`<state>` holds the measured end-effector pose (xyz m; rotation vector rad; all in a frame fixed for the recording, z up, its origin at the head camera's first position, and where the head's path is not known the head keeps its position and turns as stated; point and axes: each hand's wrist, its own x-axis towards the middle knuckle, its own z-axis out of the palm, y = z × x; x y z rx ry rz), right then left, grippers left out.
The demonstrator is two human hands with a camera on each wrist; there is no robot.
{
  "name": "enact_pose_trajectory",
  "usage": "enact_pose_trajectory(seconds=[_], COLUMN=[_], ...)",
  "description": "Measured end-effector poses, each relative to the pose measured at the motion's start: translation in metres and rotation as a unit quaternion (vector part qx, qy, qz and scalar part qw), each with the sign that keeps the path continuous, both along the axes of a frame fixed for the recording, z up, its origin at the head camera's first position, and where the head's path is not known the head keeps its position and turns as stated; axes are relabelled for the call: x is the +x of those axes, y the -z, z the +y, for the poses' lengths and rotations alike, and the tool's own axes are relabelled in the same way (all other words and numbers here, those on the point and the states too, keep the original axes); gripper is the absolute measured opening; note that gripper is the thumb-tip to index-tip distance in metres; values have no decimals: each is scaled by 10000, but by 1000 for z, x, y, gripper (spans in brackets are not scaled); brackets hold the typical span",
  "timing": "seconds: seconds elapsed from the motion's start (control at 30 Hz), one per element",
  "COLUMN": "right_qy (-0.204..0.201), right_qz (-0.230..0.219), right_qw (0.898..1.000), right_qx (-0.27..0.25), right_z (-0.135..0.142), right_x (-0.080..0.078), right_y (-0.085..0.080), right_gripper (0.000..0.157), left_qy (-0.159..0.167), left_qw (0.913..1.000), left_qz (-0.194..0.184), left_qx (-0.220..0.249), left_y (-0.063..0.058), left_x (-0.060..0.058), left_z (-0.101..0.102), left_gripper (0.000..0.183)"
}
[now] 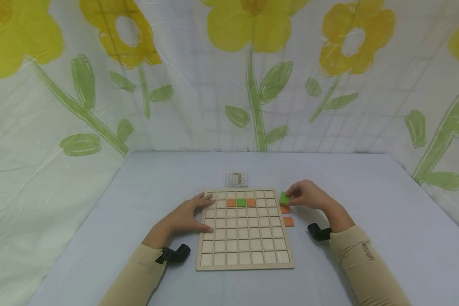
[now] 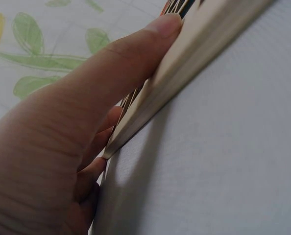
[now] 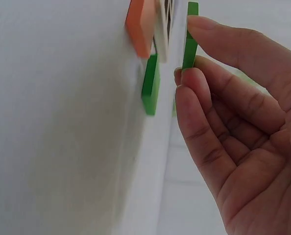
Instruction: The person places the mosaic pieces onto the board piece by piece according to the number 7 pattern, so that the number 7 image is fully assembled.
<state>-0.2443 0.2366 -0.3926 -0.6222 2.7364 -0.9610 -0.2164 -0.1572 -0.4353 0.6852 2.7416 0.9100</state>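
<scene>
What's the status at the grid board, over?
Left hand resting on left edge of grid board. Right hand pinching green tile. Path from tile to board looks unobstructed.

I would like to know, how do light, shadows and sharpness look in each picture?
Head view: light looks fairly even, but the small card is hard to read; left wrist view: dimmer, a dark shadow on the tabletop beside the board; right wrist view: broad soft shadow, orange tile slightly blurred.
</scene>
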Motion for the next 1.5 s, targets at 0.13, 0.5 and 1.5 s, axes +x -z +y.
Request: enact_pose_trajectory(seconds=[0.13, 0.5, 1.5], right_qy=[-67, -364, -728], right_qz=[-52, -164, -494], right_qw=[9999, 9989, 9952], right_qx=[-109, -262, -423], right_z=[-11, -41, -86], right_x=[2, 1, 1], right_y=[-3, -3, 2], right_gripper=[20, 20, 17], left_qy=[-2, -44, -48], left_qw=[10000, 10000, 9999], left_qz=[3, -32, -14], left_qx=[20, -1, -102], left_y=[0, 0, 1], left_x=[0, 0, -1], left_z=[1, -1, 0], left_gripper=[91, 92, 94])
